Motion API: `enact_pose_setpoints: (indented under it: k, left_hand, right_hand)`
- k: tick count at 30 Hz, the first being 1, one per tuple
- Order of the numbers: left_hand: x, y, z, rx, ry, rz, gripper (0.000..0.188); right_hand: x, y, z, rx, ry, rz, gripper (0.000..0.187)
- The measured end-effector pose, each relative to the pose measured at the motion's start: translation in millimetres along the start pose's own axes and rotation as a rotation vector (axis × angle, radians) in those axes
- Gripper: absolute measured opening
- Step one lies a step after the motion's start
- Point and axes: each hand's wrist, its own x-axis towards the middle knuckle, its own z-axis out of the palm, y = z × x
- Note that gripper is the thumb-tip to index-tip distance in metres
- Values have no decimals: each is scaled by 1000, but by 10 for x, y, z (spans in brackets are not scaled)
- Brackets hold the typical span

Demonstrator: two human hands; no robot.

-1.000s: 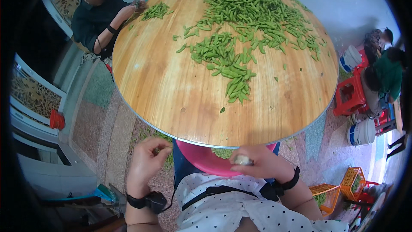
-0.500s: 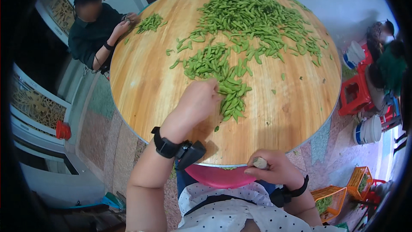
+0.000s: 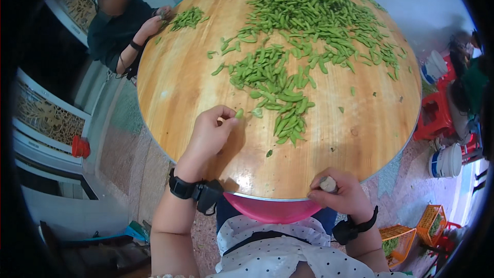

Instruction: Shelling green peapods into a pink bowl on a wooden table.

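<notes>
left hand (image 3: pixel 208 136) pinching green pod (image 3: pixel 239 114), long axis seemingly upright

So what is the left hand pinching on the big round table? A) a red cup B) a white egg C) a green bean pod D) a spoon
C: the left hand pinches a green bean pod at its fingertips, beside the pile of pods on the wooden table.

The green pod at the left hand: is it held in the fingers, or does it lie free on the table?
Held. The left hand pinches one green pod between thumb and fingertips, just above the round wooden table, apart from the pile of pods.
</notes>
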Motion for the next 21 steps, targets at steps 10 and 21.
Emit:
enact_pose_setpoints:
  k: [10,21]
  left_hand:
    - [-805,-7,407,-512,-319,71,19]
    - [-961,-62,481,-79,-31,618,18]
  right_hand:
    - [495,-154,324,250,-241,48,25]
    - [420,-136,363,217,-257,51,27]
